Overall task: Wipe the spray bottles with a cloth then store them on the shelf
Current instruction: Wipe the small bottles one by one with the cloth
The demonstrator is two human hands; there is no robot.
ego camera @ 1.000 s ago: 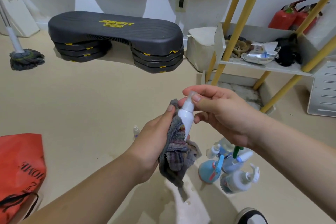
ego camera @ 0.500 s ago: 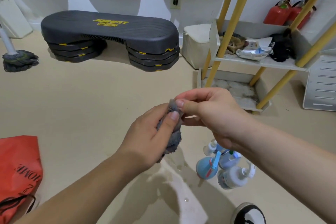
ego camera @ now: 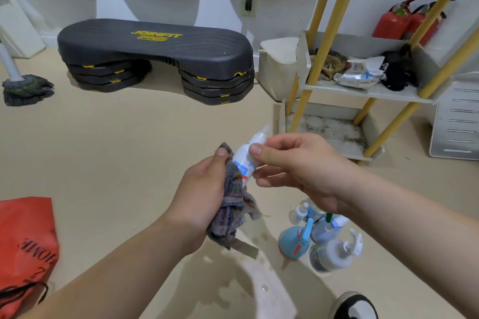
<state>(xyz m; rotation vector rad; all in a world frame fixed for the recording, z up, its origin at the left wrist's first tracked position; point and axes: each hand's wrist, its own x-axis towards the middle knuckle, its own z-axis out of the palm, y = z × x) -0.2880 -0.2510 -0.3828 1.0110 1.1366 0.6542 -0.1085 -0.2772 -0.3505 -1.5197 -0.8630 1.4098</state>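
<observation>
Two hands meet left of the shelf [ego camera: 404, 94]: left hand [ego camera: 199, 197] clutching the cloth [ego camera: 233, 210], right hand [ego camera: 298, 166] pinching the spray bottle [ego camera: 243, 158] by its neck. Twist it inside the cloth, seemingly wrapping its base.

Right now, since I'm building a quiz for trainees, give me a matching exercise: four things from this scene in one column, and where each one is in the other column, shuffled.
Things
1. small white plastic spray bottle
2. grey striped woven cloth
3. round blue plastic trigger bottle
4. red metal fire extinguishers

Places
A. standing on the floor
B. gripped in the left hand
C. far right, behind the yellow-poled shelf
D. pinched by the right hand

Pairs: 1-D, 2-B, 3-A, 4-C
</observation>
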